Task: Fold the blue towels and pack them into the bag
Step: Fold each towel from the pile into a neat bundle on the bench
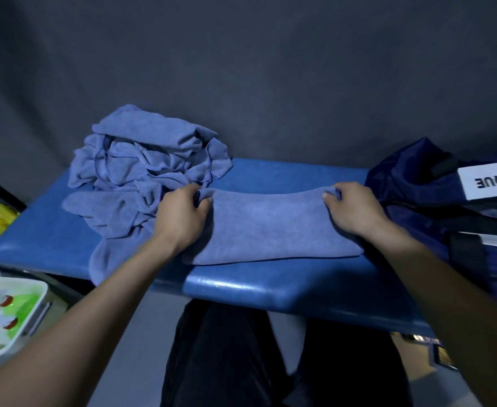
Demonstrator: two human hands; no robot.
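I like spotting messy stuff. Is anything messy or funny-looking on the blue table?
Yes. The towel pile at the back left is crumpled, and one towel droops over the table edge. The left hand and right hand pinch a neatly folded towel. Nothing looks spilled or torn.

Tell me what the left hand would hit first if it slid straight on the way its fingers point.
Probably the pile of unfolded towels. The left hand points up and slightly right, pinching the far corner of the folded towel; the pile's edge lies just beyond. Depth is unclear.
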